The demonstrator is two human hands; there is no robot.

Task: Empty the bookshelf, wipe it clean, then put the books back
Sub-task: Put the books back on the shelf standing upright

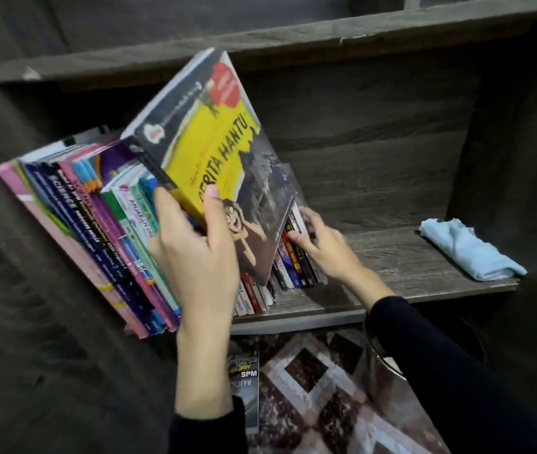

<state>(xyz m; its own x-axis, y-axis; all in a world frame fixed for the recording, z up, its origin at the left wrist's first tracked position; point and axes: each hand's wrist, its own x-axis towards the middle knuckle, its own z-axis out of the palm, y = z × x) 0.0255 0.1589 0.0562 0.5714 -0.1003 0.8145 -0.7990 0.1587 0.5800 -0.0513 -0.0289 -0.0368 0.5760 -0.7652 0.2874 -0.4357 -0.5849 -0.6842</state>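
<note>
A rug patterned in brown, white and grey squares covers the near floor. At its right side stands a dark round container with a shiny metal rim.

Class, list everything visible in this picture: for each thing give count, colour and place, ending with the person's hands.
yellow book: one, yellow and grey, tilted above the shelf.
large books: several, pink, purple, blue, green, leaning at shelf's left.
small books: several, red, white, black spines, shelf middle.
cloth: one, light blue, shelf's right end.
shelf: one, dark wood, across the middle.
floor book: one, dark, below the shelf.
rug: one, brown and white, floor.
left hand: one, grips the yellow book.
right hand: one, fingers touch the small books.
</note>
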